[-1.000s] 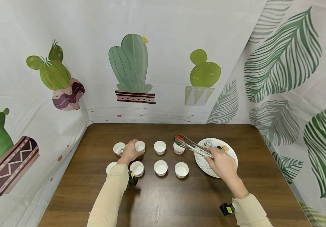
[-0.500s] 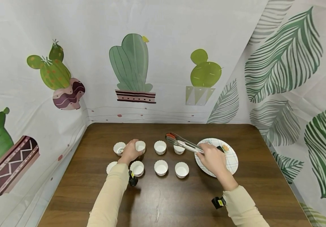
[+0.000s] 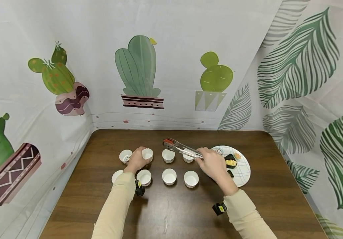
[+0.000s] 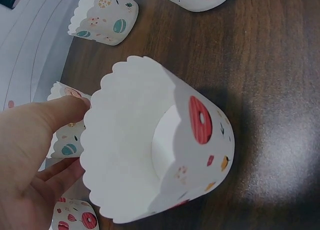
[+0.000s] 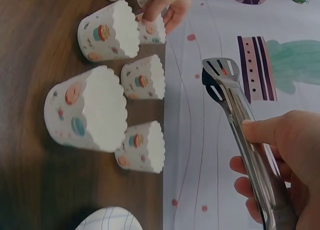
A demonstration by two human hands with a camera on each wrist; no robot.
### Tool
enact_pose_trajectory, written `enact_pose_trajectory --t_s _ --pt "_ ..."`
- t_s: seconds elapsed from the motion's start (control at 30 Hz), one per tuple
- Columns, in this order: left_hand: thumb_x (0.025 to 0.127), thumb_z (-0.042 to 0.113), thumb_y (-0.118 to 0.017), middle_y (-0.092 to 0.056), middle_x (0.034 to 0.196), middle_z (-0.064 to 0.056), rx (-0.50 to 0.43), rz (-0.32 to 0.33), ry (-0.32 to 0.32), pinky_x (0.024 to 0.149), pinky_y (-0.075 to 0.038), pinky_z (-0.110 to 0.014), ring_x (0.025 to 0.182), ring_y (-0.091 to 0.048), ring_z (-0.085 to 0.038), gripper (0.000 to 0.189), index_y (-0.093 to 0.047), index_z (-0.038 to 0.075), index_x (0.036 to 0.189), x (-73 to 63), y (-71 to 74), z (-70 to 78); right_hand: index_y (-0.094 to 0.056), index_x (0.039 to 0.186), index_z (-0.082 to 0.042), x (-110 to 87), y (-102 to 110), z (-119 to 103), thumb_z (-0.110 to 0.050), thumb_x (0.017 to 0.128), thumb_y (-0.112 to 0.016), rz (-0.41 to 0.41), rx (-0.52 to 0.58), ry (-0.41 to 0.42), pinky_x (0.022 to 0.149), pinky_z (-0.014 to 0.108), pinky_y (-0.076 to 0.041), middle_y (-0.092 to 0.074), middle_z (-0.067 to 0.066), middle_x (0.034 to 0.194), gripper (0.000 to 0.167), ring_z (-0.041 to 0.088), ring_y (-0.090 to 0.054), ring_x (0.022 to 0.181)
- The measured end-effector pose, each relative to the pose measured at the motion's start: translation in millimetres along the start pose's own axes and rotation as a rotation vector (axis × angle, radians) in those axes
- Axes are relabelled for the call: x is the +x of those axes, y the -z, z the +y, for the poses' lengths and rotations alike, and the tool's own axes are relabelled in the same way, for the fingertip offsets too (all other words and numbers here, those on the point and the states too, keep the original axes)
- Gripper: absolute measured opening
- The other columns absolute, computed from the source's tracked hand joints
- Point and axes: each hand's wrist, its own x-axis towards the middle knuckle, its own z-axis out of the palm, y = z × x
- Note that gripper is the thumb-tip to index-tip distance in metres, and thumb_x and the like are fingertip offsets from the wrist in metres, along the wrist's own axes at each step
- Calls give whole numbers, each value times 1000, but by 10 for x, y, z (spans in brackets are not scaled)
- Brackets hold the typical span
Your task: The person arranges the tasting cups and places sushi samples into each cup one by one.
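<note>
My left hand [image 3: 136, 161] grips a white scalloped paper baking cup [image 3: 148, 154] in the back row; in the left wrist view, thumb and fingers lie on either side of this cup [image 4: 68, 149]. A larger-looking cup [image 4: 125, 130] stands in front of it. My right hand [image 3: 214, 165] holds metal tongs [image 3: 186, 150], raised over the right part of the back row. Between the tong tips is a small orange-red piece [image 3: 168, 141], mostly hidden by the metal in the right wrist view. The tips hang above and behind a white baking cup [image 3: 168, 156].
Several more baking cups stand in two rows, among them a front one [image 3: 191, 179]. The back-left cup [image 3: 125, 156] has something small inside. On the right, a checked plate [image 3: 243, 177] bears sushi with yellow topping [image 3: 231, 162] and other small pieces. A patterned curtain borders the table.
My right hand has carried the tongs and the orange-red piece leftward, from near the plate to over the back row, uncovering the sushi. The left hand stays on its cup.
</note>
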Motion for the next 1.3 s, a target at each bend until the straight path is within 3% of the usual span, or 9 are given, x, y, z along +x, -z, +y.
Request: enact_pose_trajectory --t_s 0.63,1.3 --pt "75 26 -74 -48 131 -22 -16 -9 29 95 -40 -49 119 -47 -37 70 -42 0 132 -25 6 11 -66 101 -16 157 -208 -413 -27 77 -70 -36 -9 108 57 34 -48 -67 -2 96 26 19 -63 80" --pt "73 24 -77 -54 121 -22 -39 25 9 88 -45 -47 108 -54 -36 67 -45 -5 124 -37 12 1 -65 97 -15 289 -472 -562 -29 77 -69 -35 -85 169 54 36 -48 -62 -1 82 24 21 -61 74"
